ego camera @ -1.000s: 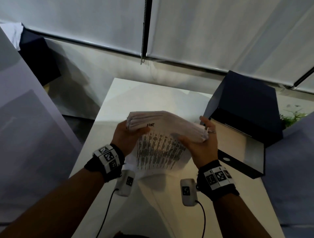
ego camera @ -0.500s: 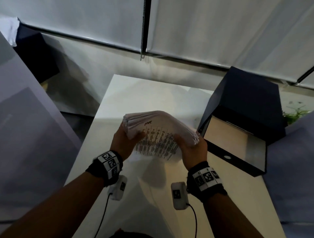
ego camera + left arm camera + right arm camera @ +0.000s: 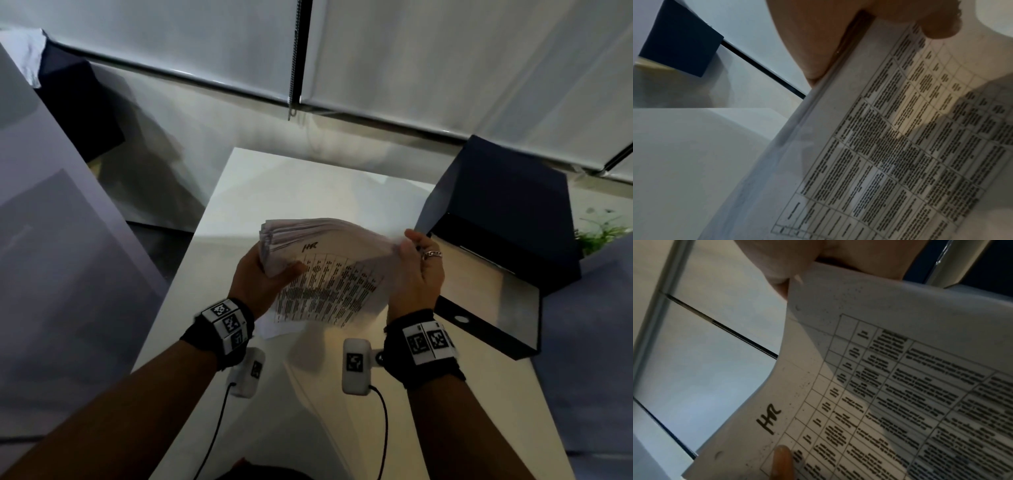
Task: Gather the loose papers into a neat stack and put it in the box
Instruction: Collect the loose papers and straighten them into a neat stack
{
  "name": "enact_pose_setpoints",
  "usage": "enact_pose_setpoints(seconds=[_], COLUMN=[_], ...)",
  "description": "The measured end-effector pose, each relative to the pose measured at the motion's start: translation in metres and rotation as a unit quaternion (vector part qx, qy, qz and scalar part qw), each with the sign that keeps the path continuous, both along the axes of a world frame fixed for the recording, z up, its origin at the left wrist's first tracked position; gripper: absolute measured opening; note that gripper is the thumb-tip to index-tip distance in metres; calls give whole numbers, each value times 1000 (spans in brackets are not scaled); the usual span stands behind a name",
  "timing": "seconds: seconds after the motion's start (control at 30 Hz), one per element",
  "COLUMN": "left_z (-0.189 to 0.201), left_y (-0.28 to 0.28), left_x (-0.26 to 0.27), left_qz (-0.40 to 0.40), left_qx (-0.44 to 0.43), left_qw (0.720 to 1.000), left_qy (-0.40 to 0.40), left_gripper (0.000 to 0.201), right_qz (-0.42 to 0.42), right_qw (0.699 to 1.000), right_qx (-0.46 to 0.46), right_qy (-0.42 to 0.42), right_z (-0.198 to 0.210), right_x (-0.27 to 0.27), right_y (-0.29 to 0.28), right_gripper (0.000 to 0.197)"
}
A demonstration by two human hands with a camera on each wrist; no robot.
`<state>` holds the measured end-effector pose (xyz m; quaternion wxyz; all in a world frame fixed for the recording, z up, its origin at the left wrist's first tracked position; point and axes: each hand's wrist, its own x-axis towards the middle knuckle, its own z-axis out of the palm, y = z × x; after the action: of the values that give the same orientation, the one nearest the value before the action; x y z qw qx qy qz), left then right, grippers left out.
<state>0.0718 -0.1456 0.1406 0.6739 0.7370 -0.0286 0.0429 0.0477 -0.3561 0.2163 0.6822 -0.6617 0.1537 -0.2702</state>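
Head view: the stack of papers (image 3: 325,270) is held above the white desk (image 3: 267,192), just left of the open dark box (image 3: 496,260). The left hand (image 3: 260,284) grips the stack's left edge, thumb on the printed top sheet. The right hand (image 3: 416,274) cups the right edge with fingers relaxed and partly spread. The sheets bow and fan, so I judge the squaring unfinished: tap the lower edge on the desk, press both sides in evenly, then carry it right to the box.

Left wrist view: the thumb (image 3: 937,21) lies on the printed table while the palm clamps the edge.

Right wrist view: the top sheet, marked "HR" (image 3: 769,420), curls; the right hand's own grip is mostly out of frame.

Against half a second earlier, the right hand has loosened and slid outward, and the stack sits nearer the box.
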Motion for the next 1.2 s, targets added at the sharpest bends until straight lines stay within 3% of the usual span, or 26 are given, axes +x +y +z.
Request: enact_pose_setpoints(seconds=[0.13, 0.33, 0.5, 0.67, 0.77, 0.83, 1.03, 1.2], left_z=[-1, 2, 4, 5, 20, 34, 51, 56], left_y=[1, 2, 4, 8, 7, 3, -7, -3], left_x=[1, 5, 7, 9, 10, 10, 18, 21], left_qz=[-4, -15, -17, -18, -13, 7, 99, 92], left_qx=[-7, 4, -5, -17, -39, -56, -103, -130], left_qw=[1000, 1000, 1000, 1000, 999, 996, 986, 984], left_qy=[-6, 1, 2, 9, -26, -74, -86, -81], left_gripper=[55, 36, 38, 33, 45, 43, 29, 28], right_qz=[29, 44, 57, 148, 150, 157, 152, 160], right_qw=[1000, 998, 995, 989, 988, 986, 988, 987], right_qx=[2, 54, 84, 6, -15, -17, 3, -19], right_qy=[-6, -7, -17, 5, 43, 44, 24, 23], right_z=[2, 2, -3, -9, -15, -16, -22, -25], right_x=[0, 0, -3, -11, -11, -12, -11, -9], right_y=[3, 2, -3, -6, -9, -8, -1, -1], right_gripper=[20, 32, 40, 73, 42, 28, 32, 37])
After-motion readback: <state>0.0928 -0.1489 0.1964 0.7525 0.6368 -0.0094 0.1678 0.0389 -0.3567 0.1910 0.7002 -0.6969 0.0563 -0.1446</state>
